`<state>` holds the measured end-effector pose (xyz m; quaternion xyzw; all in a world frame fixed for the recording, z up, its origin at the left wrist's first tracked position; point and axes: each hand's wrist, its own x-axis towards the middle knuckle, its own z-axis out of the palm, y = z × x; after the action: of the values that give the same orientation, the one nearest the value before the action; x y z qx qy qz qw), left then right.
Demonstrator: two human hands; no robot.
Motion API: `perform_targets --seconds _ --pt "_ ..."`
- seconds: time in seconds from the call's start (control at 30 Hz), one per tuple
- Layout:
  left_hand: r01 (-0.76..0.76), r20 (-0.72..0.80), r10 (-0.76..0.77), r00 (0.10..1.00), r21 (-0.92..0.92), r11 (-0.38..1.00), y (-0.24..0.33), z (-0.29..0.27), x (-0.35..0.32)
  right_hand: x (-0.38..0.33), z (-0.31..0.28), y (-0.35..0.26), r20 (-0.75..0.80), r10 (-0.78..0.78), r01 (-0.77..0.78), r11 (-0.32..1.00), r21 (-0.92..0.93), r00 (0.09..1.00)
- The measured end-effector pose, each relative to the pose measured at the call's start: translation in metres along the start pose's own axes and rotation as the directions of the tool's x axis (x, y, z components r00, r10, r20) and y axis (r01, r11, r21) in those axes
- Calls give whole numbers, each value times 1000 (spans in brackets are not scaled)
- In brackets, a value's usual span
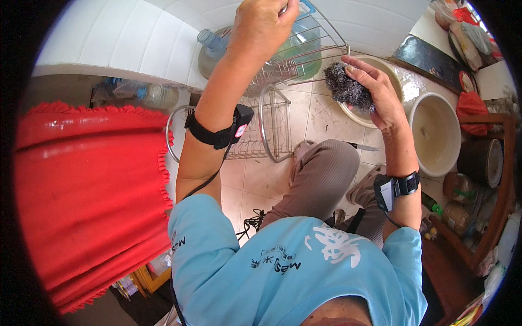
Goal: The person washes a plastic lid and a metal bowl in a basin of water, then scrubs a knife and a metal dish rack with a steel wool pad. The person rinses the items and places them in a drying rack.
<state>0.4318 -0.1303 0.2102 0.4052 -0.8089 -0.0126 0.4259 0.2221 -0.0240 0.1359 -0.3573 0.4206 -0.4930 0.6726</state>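
Note:
My left hand (263, 19) is reached out far ahead at the top edge of the view. Its fingers curl closed around the upper end of a silver wire rack (278, 122), which is tilted over the tiled floor. In my right hand (383, 95) is a grey steel wool scourer (348, 87), pinched between thumb and fingers. The scourer is to the right of the rack, apart from its wires, and above a cream basin (399, 70). Part of the left fingers is cut off by the edge.
A second basin (435, 133) with cloudy water stands at the right. Big clear plastic bottles (212, 41) are behind the rack. A knife (364, 147) lies on the floor near my feet. A red curtain (92, 190) hangs at the left, a brown wooden shelf (503, 179) at the right.

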Motion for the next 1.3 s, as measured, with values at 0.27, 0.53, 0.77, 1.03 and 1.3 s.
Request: perform_targets --seconds 0.27,0.53,0.77,1.03,1.3 --pt "56 37 -56 998 -17 998 1 -4 3 3 1 -3 23 7 -7 1000 -26 1000" --pt "93 110 -96 989 30 995 -11 -6 11 12 1 -4 68 15 -18 999 38 998" --pt "35 83 -42 996 82 996 -25 0 26 18 -2 -5 59 -5 1 997 72 998" --pt "105 58 -108 992 43 993 -5 -8 38 10 -1 -24 65 -68 66 997 30 996" --pt "402 156 -370 916 -363 841 58 -1 34 -40 -38 -79 -105 -214 191 963 -190 971"
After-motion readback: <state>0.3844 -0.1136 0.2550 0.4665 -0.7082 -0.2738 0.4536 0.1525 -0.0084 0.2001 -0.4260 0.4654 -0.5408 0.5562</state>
